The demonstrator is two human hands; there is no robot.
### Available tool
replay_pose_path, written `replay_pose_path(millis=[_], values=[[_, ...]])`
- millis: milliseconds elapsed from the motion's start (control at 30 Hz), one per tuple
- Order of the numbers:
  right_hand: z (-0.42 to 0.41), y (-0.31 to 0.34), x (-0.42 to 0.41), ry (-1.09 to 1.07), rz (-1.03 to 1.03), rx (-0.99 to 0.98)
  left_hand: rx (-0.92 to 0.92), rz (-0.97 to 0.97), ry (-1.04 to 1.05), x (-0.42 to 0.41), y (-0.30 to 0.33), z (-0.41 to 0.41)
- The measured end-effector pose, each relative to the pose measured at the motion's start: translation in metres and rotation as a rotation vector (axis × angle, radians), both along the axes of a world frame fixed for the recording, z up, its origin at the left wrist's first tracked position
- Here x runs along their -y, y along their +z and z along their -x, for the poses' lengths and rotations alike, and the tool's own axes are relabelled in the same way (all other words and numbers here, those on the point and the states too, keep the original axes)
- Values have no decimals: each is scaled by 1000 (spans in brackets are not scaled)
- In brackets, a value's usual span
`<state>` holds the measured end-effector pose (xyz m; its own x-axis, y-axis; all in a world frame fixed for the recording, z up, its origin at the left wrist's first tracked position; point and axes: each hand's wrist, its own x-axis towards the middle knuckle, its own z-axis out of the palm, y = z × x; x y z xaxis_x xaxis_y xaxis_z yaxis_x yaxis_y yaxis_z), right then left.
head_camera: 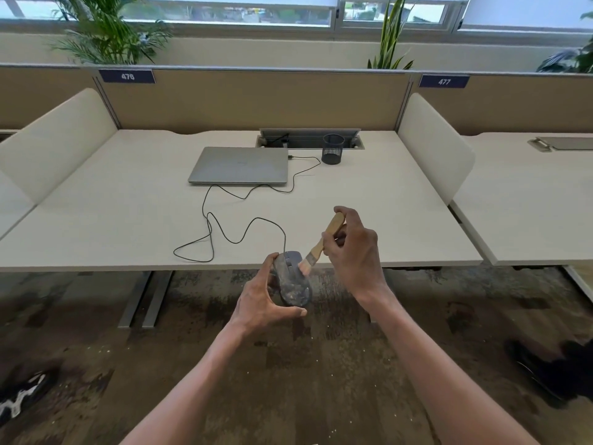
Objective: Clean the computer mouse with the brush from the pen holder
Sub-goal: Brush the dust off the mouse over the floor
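Observation:
My left hand point(261, 300) holds a dark, dusty computer mouse point(293, 281) in front of the desk's near edge, above the floor. My right hand point(353, 252) grips the wooden handle of a small brush point(321, 244). The brush's pale bristles rest against the mouse's right side near its buttons. The mouse's black cable point(211, 226) loops over the desk to a closed silver laptop point(240, 165). A black mesh pen holder point(332, 149) stands at the back of the desk, right of the laptop; nothing shows above its rim.
The white desk point(128, 220) has cream side dividers and a tan back panel labelled 476. An open cable tray point(309, 139) sits behind the laptop. The dark patterned floor carries pale specks. A shoe point(19, 396) lies bottom left, a dark object point(558, 367) bottom right.

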<state>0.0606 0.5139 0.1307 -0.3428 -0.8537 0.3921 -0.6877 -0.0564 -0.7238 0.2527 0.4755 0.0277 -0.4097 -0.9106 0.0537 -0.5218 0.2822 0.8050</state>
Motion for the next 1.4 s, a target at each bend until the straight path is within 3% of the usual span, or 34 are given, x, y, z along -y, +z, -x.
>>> replay_pose_path(millis=[267,533,667,767,1067,1200,1400], values=[[4,-1,-1,-37,36,-52,4,-3,-4,-1,-2,-2],[8,-4,-10,240,26,-70,-1,14,29,2,-1,-3],[15,-4,-13,289,-48,-42,24,11,56,6,-4,-8],[13,2,-10,281,45,5,34,0,56,7,-3,-7],[1,3,-18,441,42,-154,16,7,34,11,-1,-4],[5,6,-20,446,-14,-172,29,20,52,14,-3,-7],[3,12,-13,388,73,-155,-23,25,41,16,3,-5]])
